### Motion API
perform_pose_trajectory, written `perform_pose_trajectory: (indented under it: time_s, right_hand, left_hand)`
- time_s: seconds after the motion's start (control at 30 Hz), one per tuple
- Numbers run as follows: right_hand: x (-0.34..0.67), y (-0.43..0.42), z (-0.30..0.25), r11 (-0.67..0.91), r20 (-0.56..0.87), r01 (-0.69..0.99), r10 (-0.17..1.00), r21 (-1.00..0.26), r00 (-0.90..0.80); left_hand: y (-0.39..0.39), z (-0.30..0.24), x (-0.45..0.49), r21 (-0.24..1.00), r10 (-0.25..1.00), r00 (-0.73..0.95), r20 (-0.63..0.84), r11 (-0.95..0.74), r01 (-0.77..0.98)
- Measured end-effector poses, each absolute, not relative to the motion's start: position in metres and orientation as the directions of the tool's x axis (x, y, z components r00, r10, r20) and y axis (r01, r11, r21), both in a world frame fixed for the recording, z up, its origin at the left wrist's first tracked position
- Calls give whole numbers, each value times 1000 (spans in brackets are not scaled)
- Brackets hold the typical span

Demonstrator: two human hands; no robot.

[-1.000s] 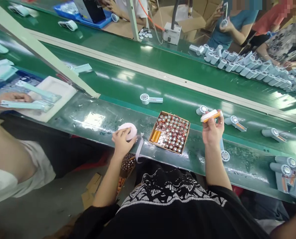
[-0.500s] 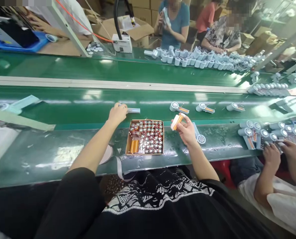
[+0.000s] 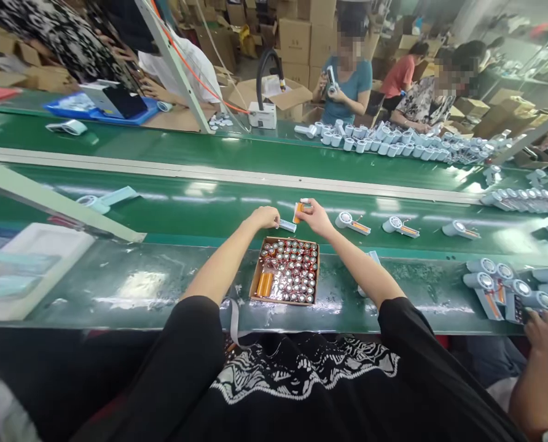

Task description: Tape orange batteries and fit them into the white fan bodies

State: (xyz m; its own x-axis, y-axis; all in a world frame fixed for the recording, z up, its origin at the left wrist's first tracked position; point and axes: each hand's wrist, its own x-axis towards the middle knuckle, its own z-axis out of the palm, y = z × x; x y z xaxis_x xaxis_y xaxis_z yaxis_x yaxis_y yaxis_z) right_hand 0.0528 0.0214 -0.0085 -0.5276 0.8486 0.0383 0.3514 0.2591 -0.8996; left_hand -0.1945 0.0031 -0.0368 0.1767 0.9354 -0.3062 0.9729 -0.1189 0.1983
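Gripping a pale fan handle (image 3: 287,225) in my left hand (image 3: 267,217), I hold it over the green belt (image 3: 172,205), just past the brown box of batteries (image 3: 278,301). Right beside it, my right hand (image 3: 317,218) pinches an orange battery pack (image 3: 298,213). The handle and the pack almost meet. Farther right, white fans (image 3: 352,223) lie on the belt.
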Motion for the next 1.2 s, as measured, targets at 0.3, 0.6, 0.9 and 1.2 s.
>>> perform_pose_trajectory:
  time_s: [0.3,0.6,0.9,1.2]
  right_hand:
    - [29,30,-22,547,-61,621,721,-561,-691]
    - [25,28,-14,760,-225,613,572,-216,-789]
    - [9,37,12,803,-342,595,548,-42,-763]
    - [7,34,2,812,-359,583,553,29,-752]
  left_hand:
    - [5,-35,-192,316,964,129,-234,-50,947]
    - [3,-42,-180,430,988,8,-154,60,901]
    - [-4,-43,-167,507,986,-143,-91,170,845]
    - [-9,-28,-152,541,971,-228,-74,231,809]
